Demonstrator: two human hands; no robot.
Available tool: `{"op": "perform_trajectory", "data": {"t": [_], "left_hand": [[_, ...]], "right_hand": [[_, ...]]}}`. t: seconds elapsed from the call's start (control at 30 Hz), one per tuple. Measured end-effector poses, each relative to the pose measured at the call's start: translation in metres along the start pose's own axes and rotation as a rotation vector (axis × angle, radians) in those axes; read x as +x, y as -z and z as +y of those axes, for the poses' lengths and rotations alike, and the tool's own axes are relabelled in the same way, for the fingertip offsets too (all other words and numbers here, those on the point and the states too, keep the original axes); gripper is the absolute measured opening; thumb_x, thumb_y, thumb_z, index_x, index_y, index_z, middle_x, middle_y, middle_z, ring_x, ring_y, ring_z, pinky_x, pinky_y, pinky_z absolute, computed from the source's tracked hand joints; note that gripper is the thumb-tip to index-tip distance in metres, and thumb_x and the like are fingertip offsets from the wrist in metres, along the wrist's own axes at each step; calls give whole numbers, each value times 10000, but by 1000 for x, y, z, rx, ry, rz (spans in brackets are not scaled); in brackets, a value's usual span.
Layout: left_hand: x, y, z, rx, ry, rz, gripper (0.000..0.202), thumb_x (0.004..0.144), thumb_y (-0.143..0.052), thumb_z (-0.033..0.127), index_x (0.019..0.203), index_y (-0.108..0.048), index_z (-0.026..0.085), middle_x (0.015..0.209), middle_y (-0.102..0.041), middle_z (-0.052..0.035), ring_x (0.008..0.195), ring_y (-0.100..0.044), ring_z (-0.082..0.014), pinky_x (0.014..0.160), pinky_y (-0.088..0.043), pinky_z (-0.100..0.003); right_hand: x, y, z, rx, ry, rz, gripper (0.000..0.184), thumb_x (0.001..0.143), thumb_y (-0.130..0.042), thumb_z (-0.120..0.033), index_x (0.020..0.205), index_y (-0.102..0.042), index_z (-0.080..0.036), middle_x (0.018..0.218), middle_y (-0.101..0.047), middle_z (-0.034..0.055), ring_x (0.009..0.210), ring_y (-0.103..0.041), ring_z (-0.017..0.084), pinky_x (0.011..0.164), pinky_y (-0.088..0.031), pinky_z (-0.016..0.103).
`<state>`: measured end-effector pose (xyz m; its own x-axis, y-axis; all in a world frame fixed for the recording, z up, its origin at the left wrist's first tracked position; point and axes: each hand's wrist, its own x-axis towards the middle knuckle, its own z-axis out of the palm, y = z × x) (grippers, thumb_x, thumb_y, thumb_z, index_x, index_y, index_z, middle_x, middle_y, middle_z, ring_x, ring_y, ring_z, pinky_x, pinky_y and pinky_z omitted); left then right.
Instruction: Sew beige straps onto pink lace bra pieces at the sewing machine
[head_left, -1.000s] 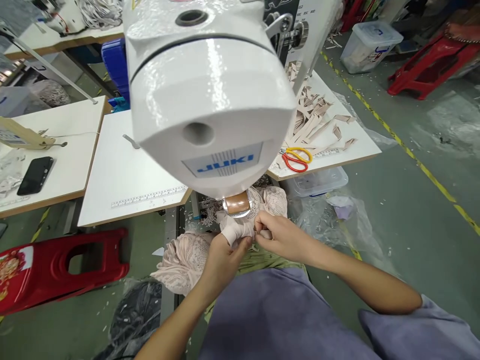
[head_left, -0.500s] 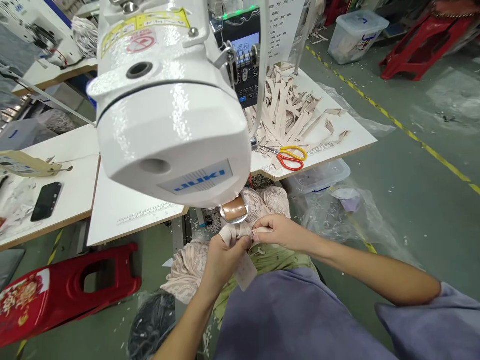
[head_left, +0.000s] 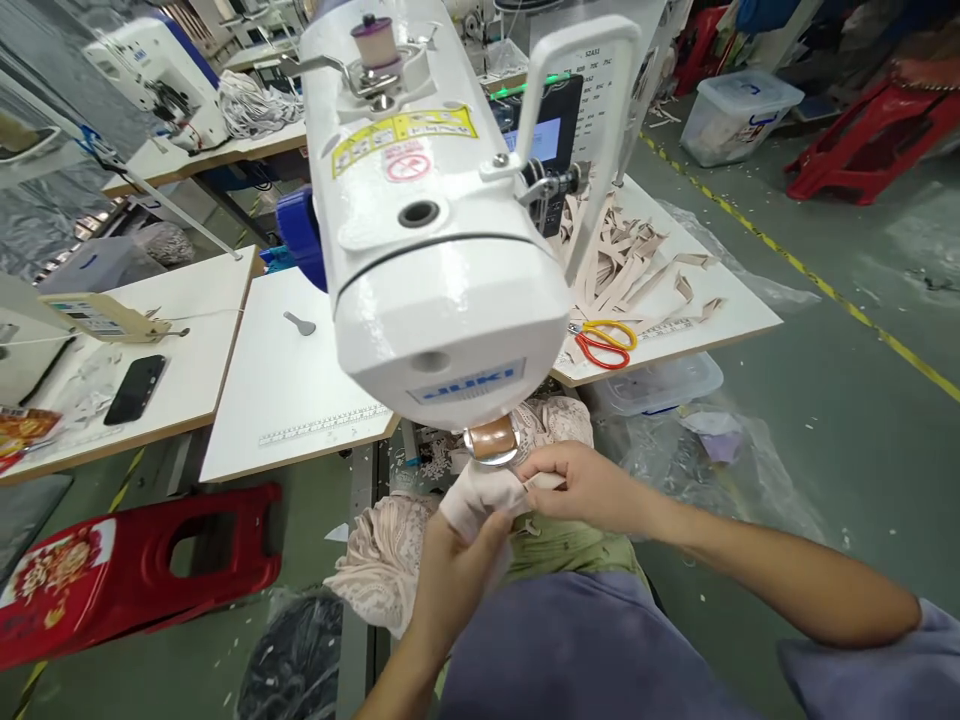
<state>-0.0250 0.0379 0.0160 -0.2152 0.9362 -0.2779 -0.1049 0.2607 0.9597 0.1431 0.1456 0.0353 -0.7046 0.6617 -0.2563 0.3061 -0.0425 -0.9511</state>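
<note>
Just below the head of a white sewing machine (head_left: 450, 310), my two hands work on one pale beige fabric piece (head_left: 480, 497). My left hand (head_left: 457, 560) grips its lower left side, thumb pressed on the cloth. At its right end, my right hand (head_left: 581, 485) pinches a narrow edge or strip between thumb and fingers. A shiny metal part with a brown face (head_left: 493, 438) sits right above the cloth. Beige lace pieces (head_left: 382, 550) hang bunched to the left of my hands, and more lace (head_left: 559, 420) lies behind them.
On the right tabletop are cut beige strips (head_left: 619, 260) and scissors with red and yellow handles (head_left: 606, 342). The left tables hold a black phone (head_left: 135, 390) and a small grey tool (head_left: 300, 324). A red stool (head_left: 225, 545) stands lower left; a plastic bin (head_left: 739, 120) is on the floor.
My view has tilted up and shifted left, showing more of the machine's top. Both hands keep their hold; the fabric's loose lower flap no longer hangs plainly below the left hand.
</note>
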Motion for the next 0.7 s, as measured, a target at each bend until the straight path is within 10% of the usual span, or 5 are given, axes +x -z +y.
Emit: {"op": "perform_trajectory", "data": {"t": [0.17,0.3,0.43,0.7], "left_hand": [[-11,2,-35,-642,-97,15,741,691,-601,826,1230,-622,317,1158,-728,-77,1069,-677,-321,956,-515,-486],[-8,-7,-33,-733,-161,-66,908,777,-177,904,1546,-175,420,1362,-639,-85,1167,-651,-344,1003,-478,-579],[1,12,-23,-392,-439,-89,779,891,-104,776,1561,19,400,1489,-523,-91,1196,-640,-335,955,-529,-572],[41,46,-3,1063,-1141,-87,649,915,-623,368,1501,-398,202,1281,-680,-133,1220,-622,-306,1032,-519,-398]], "right_hand": [[18,21,-24,278,-205,-215,304,606,-705,-363,823,-678,-151,666,-612,-19,554,-477,87,505,-340,203],[31,34,-49,126,-127,-386,279,630,-703,-339,843,-695,-159,713,-626,-15,596,-499,96,540,-354,214],[37,42,-71,-201,25,-447,126,701,-610,-229,772,-686,-158,865,-683,12,699,-547,118,607,-363,229],[54,37,-63,-854,218,-172,242,736,-560,-212,575,-383,-180,520,-339,-50,533,-258,86,559,-156,292]]}}
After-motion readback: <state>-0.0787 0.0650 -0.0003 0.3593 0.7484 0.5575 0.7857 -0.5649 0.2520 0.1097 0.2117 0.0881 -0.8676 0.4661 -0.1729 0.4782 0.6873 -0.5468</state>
